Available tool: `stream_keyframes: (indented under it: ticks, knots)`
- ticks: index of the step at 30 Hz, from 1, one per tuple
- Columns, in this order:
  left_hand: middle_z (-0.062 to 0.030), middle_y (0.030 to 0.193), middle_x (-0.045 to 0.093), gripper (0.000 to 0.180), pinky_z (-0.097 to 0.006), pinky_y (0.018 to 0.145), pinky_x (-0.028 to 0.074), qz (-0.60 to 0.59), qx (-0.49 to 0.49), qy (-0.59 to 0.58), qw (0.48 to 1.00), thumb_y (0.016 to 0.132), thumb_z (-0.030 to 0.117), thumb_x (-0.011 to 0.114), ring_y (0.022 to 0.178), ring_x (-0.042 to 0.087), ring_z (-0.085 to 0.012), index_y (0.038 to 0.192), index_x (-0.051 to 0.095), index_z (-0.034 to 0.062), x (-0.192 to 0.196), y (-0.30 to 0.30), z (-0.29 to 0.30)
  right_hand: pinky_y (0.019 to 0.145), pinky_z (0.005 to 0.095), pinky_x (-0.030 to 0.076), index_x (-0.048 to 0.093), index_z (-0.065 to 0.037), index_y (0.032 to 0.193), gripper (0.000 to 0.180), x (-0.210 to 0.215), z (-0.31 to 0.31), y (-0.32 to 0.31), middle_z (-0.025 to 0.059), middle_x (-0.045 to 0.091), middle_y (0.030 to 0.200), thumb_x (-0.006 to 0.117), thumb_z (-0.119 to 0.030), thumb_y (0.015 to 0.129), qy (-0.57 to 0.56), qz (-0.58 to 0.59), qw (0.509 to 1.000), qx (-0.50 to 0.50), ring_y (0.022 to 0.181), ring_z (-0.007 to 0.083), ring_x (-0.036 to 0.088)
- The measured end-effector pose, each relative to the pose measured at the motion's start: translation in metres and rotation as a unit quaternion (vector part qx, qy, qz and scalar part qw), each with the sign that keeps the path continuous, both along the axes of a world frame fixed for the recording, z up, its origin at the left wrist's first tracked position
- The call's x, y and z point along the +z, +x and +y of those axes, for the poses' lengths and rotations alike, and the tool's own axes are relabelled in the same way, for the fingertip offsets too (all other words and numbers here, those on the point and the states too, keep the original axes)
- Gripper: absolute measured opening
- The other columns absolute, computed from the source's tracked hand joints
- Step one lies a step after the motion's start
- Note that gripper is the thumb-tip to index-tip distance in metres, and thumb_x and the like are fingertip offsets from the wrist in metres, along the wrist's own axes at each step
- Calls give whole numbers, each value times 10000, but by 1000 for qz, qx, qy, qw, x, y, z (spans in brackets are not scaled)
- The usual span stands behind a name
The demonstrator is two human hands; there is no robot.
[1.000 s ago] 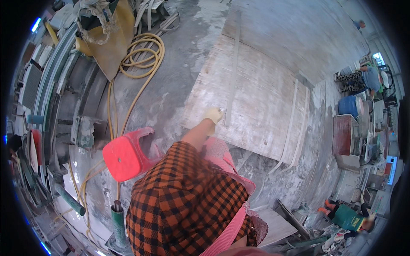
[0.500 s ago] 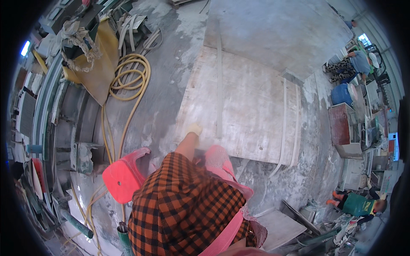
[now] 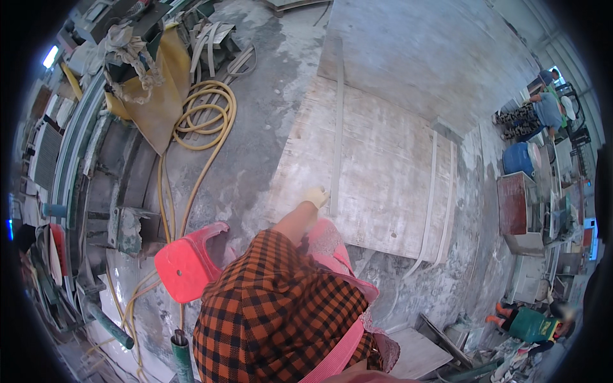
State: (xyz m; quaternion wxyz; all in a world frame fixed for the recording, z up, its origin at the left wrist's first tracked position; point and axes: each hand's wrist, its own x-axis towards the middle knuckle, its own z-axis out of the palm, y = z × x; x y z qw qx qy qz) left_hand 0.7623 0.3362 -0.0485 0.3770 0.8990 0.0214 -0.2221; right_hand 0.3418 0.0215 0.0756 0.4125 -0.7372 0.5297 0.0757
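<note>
My left hand [image 3: 315, 196], in a pale glove, reaches out from an orange-and-black checked sleeve [image 3: 249, 300]. It is over the near left part of a whitish wooden board [image 3: 383, 172]. Its fingertips come up to the near end of a long, flat, pale strip [image 3: 337, 127] that runs away from me across the board. Whether they touch or grip the strip is too small to tell. Two more pale strips [image 3: 429, 191] lie along the board's right side. My right hand is out of view. A pink apron [image 3: 329, 242] hangs in front of me.
A large greyish panel [image 3: 428, 57] adjoins the board's far side. A red plastic stool [image 3: 185, 268] and a coiled yellow hose [image 3: 204, 118] are on the left. A blue barrel [image 3: 518, 159] stands right, near a person [image 3: 543, 115]; another person in green [image 3: 533, 322] is lower right.
My left hand has moved right, from the board's left edge to beside the near end of the long strip. The whole view has shifted slightly.
</note>
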Motion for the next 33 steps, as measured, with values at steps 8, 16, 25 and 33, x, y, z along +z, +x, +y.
stream_keyframes:
  ticks: [8,16,25,33]
  knots:
    - [-247,1085,658,485,-455,913,484,-2,33,44,998,811,424,571,1053,615,-394,1070,677,27,-22,-4,44,842,365,490,613,-85,1159,314,-5,-3,9,124,644,1079,530,-322,970,5,11,1000,2,975,220,613]
    - [-224,1092,663,446,-453,900,487,42,29,93,994,811,410,584,1045,622,-386,1062,682,54,-33,0,57,853,363,486,611,-84,1166,319,-9,-3,14,130,644,1091,525,-322,972,8,20,1000,-3,987,222,612]
    - [-210,1069,676,436,-426,887,491,11,-4,-7,1000,833,400,577,1025,635,-362,1079,673,52,-20,14,10,865,360,480,609,-83,1175,325,-10,-1,13,137,643,1105,519,-322,974,10,24,1000,-12,1001,226,610]
    - [-221,1097,665,472,-431,911,484,20,-30,-41,999,844,406,569,1059,623,-364,1119,656,32,3,16,1,876,358,476,606,-82,1182,330,-12,1,13,143,643,1116,514,-322,976,13,27,999,-19,1014,229,608]
